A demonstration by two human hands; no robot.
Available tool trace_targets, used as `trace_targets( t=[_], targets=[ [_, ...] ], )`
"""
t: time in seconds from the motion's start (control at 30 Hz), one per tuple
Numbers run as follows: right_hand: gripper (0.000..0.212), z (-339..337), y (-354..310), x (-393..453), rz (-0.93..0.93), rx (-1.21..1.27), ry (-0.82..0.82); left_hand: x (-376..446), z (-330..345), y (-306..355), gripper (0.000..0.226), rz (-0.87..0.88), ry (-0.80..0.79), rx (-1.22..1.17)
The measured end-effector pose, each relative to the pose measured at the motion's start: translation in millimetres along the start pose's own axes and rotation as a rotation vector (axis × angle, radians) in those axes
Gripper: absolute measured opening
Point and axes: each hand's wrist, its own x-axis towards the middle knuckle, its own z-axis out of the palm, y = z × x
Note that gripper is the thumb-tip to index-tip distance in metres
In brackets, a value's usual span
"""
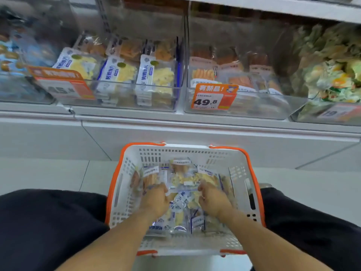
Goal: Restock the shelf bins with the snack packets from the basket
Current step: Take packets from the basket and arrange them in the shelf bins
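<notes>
Both hands [156, 198] [213, 200] bury blurred fingers among basket [242, 227] packets [183, 180].

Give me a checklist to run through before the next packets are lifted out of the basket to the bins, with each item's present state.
1. White plastic basket with orange rim sits directly below the shelf: ok.
2. Clear-wrapped snack packets left in the basket: ok, a pile remains.
3. Left hand on the packets: ok, fingers curled into the pile.
4. Right hand on the packets: ok, also curled into the pile.
5. Room in the clear plastic bin of white-and-yellow packets: ok, space shows above the stacks.
6. Which packet goes to which bin: cannot tell, labels are blurred.
</notes>
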Motion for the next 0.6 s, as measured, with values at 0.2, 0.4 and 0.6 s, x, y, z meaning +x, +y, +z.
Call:
trace_targets(
  t=[0.2, 0.4, 0.6],
  targets=[
    [0.049, 62.9, 12.9, 1.4, 0.333, 0.067, -0.08, -8.3, 58.4, -24.9, 0.044, -0.271, -0.134, -0.239],
    [0.068, 47.9, 33.5, 34.0, 0.396, 0.144, 0.307, 4.5, 63.3, -10.0, 0.057, -0.234, -0.073, -0.219],
    [0.044, 45.7, 44.4, 66.5, 0.266, 0.086, 0.007, 29.9, 65.7, -8.0, 0.079, -0.256, -0.296, -0.131]
  ],
)
